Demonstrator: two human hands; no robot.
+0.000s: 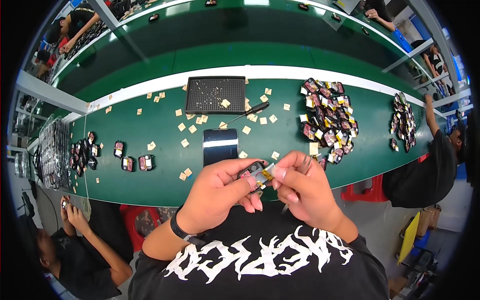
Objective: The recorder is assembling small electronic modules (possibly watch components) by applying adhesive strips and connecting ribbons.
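Above my lap, near the table's front edge, my left hand (215, 186) is closed round a small black device housing (257, 167) with a pinkish circuit board inside. The thumb presses on its near side. From the right, my right hand (311, 189) pinches a small silver piece with yellow tape (268, 172), perhaps a battery cell, at the housing's edge. A thin metal tool, apparently tweezers (305, 162), is tucked in the same hand, partly hidden by the fingers. Just beyond the left hand lies a dark-screened phone (220, 144) on the green table.
A black perforated tray (215, 95) and a screwdriver (248, 113) lie beyond the phone, among scattered beige squares. Housings are heaped at right (328, 117), farther right (403, 122) and left (80, 155). Stacked plastic trays (54, 152) stand far left. Co-workers sit on both sides.
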